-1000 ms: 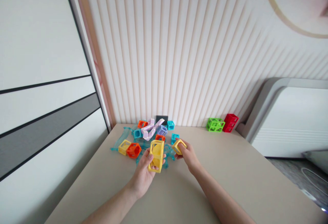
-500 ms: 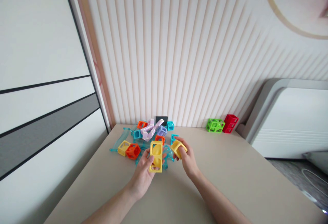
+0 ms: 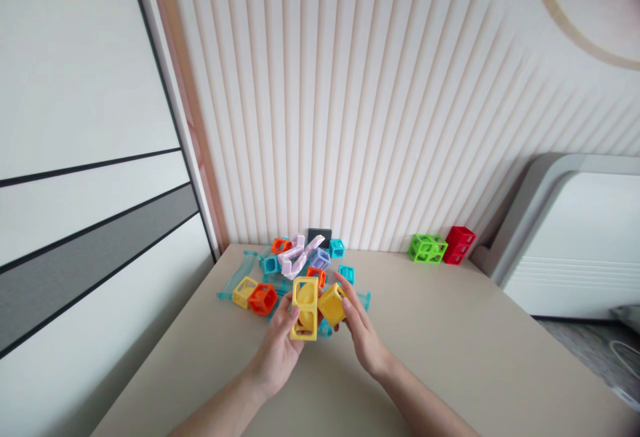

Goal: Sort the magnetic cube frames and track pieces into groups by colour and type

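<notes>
My left hand (image 3: 281, 343) grips a tall yellow piece (image 3: 305, 307) made of two stacked open-sided cubes, held upright above the table. Just right of it, my right hand (image 3: 361, 330) has its fingers around a single yellow cube (image 3: 333, 304), which is tilted close beside the tall piece. Whether the two touch is hard to tell. Behind the hands lie an orange cube (image 3: 316, 275) and a teal cube (image 3: 347, 274), and translucent teal parts show partly under them.
On the table (image 3: 200, 370), a yellow cube (image 3: 245, 291) and an orange cube (image 3: 263, 299) sit at the left. Lilac pieces (image 3: 295, 260) and a black block (image 3: 320, 237) lie further back. Green cubes (image 3: 427, 248) and a red block (image 3: 459, 245) stand by the wall at the right.
My right hand has brought its yellow cube left, next to the tall yellow piece, and turned it. The view has shifted slightly.
</notes>
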Tool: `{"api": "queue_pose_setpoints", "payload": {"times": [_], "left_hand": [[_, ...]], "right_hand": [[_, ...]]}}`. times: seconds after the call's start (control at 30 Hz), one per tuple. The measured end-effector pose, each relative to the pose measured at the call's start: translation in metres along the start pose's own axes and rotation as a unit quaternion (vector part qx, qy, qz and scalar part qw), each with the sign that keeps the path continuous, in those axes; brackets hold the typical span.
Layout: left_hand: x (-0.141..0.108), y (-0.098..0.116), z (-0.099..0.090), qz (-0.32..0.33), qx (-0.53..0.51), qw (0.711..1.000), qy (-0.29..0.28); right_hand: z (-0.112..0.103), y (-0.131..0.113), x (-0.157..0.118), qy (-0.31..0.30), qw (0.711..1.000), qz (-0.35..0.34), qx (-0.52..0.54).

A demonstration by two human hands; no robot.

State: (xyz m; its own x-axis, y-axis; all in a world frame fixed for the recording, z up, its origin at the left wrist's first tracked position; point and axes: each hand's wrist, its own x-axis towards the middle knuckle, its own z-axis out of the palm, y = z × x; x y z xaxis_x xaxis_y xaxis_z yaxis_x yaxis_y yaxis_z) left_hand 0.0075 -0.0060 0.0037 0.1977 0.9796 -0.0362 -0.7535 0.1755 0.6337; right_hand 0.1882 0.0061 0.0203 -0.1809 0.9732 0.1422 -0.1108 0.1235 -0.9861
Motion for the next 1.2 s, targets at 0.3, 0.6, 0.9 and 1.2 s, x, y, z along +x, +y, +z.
{"api": "queue_pose_setpoints", "payload": {"times": [0.3,0.6,0.9,1.2], "left_hand": [[0.004,0.002,-0.005,0.022,-0.02,1.0,0.005],[0.005,0.006,-0.004,0.029,-0.004,0.999,-0.014],[0.003,0.006,-0.002,0.027,0.004,1.0,-0.012],[0.003,0.009,-0.002,0.032,0.046,0.998,-0.043]], "right_hand": [[0.0,0.009,0.0,-0.003,0.995,-0.082,-0.056],[-0.01,0.02,-0.001,0.003,0.97,-0.194,-0.149],[-0.011,0.013,-0.002,-0.067,0.947,-0.239,-0.202],[-0.01,0.01,-0.001,-0.071,0.936,-0.249,-0.237]]}}
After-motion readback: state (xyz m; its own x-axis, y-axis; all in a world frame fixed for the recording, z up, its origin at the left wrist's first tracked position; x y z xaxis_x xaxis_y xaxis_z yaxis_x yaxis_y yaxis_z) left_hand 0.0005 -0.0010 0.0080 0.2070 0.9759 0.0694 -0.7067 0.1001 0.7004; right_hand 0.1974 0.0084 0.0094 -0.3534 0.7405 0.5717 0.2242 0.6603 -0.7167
